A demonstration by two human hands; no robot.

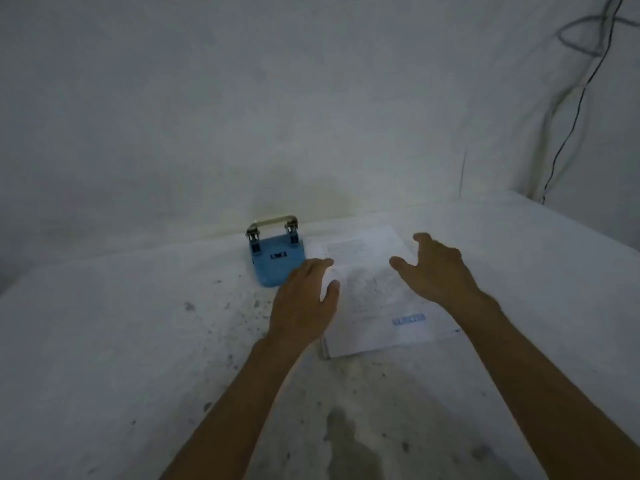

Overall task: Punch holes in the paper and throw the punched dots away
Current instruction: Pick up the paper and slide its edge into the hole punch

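Forearms come in from the near edge, both reaching toward the paper (374,299), which lies flat on the white table (121,341) w/ its far-left corner just beside the blue hole punch (277,263). Paper looks like a thin stack, edges showing at the near-left corner; faint printed text up top, a greyish smudged patch mid-sheet, a blue stamped word near the near edge (too blurred to read). Left hand (304,303) is at the paper's left edge, fingers loosely spread, thumb over the sheet, gripping nothing; can't tell if the fingertips touch the sheet or the punch. Right hand (433,268) hovers over the paper's right half, fingers splayed wide, also empty. Step in hand, by my guess: taking hold of the sheets to feed them to the punch, nothing punched yet as far as I can see. To do it well: pinch the stack at both sides so the sheets stay squared, slide the edge fully & evenly into the punch slot, keep the punch base flat. Punch sits left of the paper, against the wall (311,98), metal handle up. Dark specks dot the table left of the paper; cables (568,116) hang well off to the paper's far right.
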